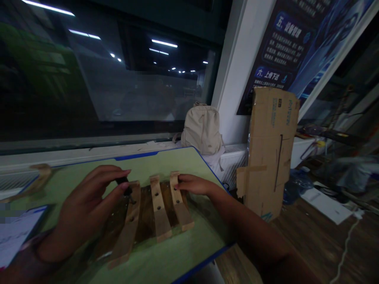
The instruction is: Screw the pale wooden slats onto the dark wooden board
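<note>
A wooden piece made of three light slats [158, 209] across darker boards lies on the green table top [177, 252]. My left hand [89, 205] hovers over the left slat, fingers pinched on a small black object [123, 182] that I cannot name. My right hand [194, 184] rests on the far end of the right slat [180, 209], fingers curled over it and pressing it down.
A phone or tablet [17, 232] lies at the table's left edge. A beige backpack [203, 128] sits on the sill behind the table. A tall cardboard box [271, 150] stands on the floor to the right, with clutter beyond it.
</note>
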The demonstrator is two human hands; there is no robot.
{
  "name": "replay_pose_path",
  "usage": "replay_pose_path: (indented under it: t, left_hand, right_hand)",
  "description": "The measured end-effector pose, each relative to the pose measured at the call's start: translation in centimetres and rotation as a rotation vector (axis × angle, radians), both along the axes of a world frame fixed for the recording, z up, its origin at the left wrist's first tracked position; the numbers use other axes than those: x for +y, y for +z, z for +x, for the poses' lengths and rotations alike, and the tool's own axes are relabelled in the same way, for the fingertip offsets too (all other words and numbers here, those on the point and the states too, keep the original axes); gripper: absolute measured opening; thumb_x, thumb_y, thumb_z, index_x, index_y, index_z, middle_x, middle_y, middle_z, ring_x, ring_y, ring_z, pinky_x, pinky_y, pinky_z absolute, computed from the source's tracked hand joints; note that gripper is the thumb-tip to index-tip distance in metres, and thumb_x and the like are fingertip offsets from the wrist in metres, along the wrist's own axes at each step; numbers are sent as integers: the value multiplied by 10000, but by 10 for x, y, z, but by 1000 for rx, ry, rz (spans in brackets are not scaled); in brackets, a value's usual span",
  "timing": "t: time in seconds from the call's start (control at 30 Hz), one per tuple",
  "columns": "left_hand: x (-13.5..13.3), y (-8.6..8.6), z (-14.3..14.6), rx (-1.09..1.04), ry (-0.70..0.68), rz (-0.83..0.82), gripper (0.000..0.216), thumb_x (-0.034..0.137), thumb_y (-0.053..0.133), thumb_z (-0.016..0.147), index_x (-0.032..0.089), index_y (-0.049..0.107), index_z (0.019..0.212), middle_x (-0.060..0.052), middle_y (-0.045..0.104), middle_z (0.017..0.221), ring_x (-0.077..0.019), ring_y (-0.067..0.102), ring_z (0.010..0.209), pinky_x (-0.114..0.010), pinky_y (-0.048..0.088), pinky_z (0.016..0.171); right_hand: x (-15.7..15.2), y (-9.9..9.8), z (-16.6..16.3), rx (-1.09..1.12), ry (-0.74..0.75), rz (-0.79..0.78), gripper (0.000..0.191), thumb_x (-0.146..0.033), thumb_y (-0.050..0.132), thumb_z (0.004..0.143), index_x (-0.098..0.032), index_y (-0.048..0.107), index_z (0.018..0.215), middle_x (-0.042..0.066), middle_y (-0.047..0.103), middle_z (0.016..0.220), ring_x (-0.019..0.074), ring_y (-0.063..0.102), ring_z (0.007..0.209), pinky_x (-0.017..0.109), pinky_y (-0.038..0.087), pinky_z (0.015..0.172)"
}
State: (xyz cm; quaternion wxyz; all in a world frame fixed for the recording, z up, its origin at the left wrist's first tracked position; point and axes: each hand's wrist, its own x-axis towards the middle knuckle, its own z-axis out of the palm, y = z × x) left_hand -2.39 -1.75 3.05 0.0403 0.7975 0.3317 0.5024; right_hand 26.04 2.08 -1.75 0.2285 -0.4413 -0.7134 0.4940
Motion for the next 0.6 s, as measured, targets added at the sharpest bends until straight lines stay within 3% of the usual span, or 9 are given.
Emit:
replay_pose_path:
  t: [0.17,0.4,0.6]
  left_hand:
    - [1,-1,1,10,-17,-11,204,250,597,877,277,620,1078,-1,598,1013,-169,586,960,-291,475,838]
    - [0,0,1,14,-58,-24,232,211,582,888,274,605,1110,-15,602,1041,-174,589,981,-307,485,843]
    - [2,-1,3,-13,-38,-20,213,245,588,883,277,615,1091,-19,617,1010,-183,607,949,-327,507,827]
  right_hand:
    - [-4,4,0,94,-7,-80,248,-203,618,768,-147,629,1009,45,647,1035,210,575,999,323,449,870]
    - [-10,-1,-15,331,-132,-176,443,-126,578,636,-180,593,1076,31,656,1098,212,598,1005,311,454,865]
    - [-10,-1,-11,314,-117,-162,525,-196,637,622,-180,563,1141,43,629,1118,221,575,1024,329,431,870]
